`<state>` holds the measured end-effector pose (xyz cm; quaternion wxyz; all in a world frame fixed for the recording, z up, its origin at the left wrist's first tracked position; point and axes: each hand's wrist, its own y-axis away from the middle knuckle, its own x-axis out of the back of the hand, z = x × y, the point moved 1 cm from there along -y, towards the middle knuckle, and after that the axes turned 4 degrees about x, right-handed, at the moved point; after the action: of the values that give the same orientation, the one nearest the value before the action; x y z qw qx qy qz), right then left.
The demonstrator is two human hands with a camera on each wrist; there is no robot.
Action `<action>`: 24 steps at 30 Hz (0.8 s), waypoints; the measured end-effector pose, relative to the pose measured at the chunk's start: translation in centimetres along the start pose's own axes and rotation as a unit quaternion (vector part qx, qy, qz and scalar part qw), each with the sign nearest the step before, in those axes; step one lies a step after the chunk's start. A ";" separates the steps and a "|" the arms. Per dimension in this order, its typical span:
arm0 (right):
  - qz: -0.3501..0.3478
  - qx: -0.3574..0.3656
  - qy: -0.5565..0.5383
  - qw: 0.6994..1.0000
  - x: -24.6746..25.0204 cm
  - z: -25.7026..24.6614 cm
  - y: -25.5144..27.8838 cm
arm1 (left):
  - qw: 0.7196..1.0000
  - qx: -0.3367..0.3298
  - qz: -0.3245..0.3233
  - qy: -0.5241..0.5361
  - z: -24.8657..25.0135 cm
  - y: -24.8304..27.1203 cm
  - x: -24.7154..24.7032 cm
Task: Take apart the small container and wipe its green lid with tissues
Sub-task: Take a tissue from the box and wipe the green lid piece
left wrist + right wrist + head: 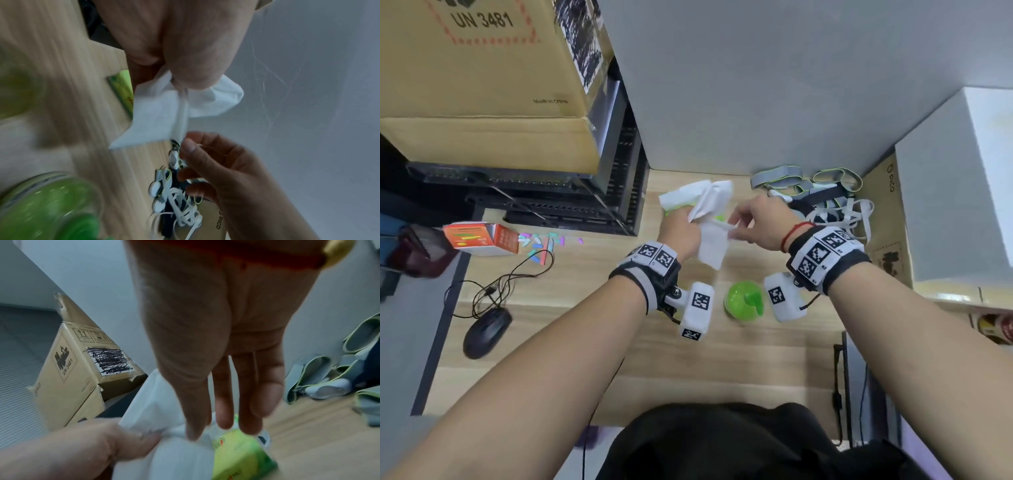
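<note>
— Near the far edge of the counter [722, 363], what is each hand doing?

— Left hand [681, 229] has its fingers curled round a bunch of white tissue [710, 219], held above the green tissue pack [240, 456]. Right hand [760, 219] pinches a strip of that same tissue between thumb and forefinger, its other fingers loosely spread.

— And the small container?

— One green container [744, 299], lid on, stands on the counter nearer the person than both hands, between the two wrists and touched by neither.

— How many of each thing?

— One container, one tissue pack. How many sheets make up the tissue I cannot tell. To the right, near the wall, lies a tangle of grey straps [822, 195]. To the left lie one black mouse [487, 330] with its cable, one orange carton [482, 238] on its side and a scatter of small coloured pieces [541, 241] beside it.
</note>
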<state>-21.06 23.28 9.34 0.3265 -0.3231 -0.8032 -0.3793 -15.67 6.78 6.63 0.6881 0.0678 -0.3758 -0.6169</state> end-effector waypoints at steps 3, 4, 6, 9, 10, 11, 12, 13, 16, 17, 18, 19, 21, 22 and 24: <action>-0.109 -0.007 -0.002 0.994 -1.5 1.5 3.3 | 1.000 0.019 0.020 0.000 -2.0 2.7 -1.1; -0.148 -0.014 0.008 0.989 -2.3 1.8 4.4 | 0.999 0.026 0.021 0.010 -2.7 3.5 -1.5; -0.193 -0.029 0.023 0.981 -4.2 2.4 5.9 | 0.999 0.035 0.004 0.022 -3.9 4.9 -2.6; -0.151 -0.042 -0.008 0.988 -6.3 3.3 6.9 | 0.998 0.050 -0.036 0.026 -5.6 6.3 -4.5; -0.126 -0.050 -0.025 0.990 -6.5 3.4 7.1 | 0.996 0.067 -0.047 0.047 -5.9 6.8 -4.9; -0.101 -0.059 -0.047 0.992 -6.8 3.7 7.2 | 0.991 0.092 -0.057 0.082 -6.2 7.4 -5.3; -0.071 -0.070 -0.073 0.992 -7.0 3.9 7.3 | 0.983 0.123 -0.065 0.120 -6.4 8.1 -5.7; -0.036 -0.086 -0.101 0.991 -7.4 4.2 7.5 | 0.974 0.151 -0.072 0.155 -6.7 8.7 -6.0; 0.064 -0.156 -0.208 0.964 -8.5 5.3 7.7 | 0.946 0.204 -0.102 0.230 -7.5 9.7 -7.0; 0.077 -0.173 -0.237 0.953 -9.0 5.7 7.7 | 0.935 0.218 -0.104 0.259 -7.8 9.8 -7.4; 0.079 -0.177 -0.251 0.948 -9.3 5.9 7.8 | 0.917 0.233 -0.110 0.303 -8.0 9.9 -7.7; 0.075 -0.173 -0.254 0.949 -9.5 6.0 7.8 | 0.897 0.247 -0.111 0.349 -8.1 9.9 -8.0; 0.077 -0.160 -0.250 0.952 -9.6 6.2 8.1 | 0.866 0.252 -0.121 0.415 -8.0 9.8 -8.5; 0.081 -0.154 -0.247 0.953 -9.5 6.2 8.2 | 0.857 0.253 -0.127 0.431 -7.8 9.7 -8.6; 0.086 -0.145 -0.250 0.953 -9.3 6.5 8.4 | 0.854 0.257 -0.146 0.428 -7.3 9.5 -8.8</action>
<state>-11.12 30.32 2.29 0.0957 -0.5191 -0.7648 -0.3694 -3.30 14.16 2.89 0.6414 0.5531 -0.1753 -0.5020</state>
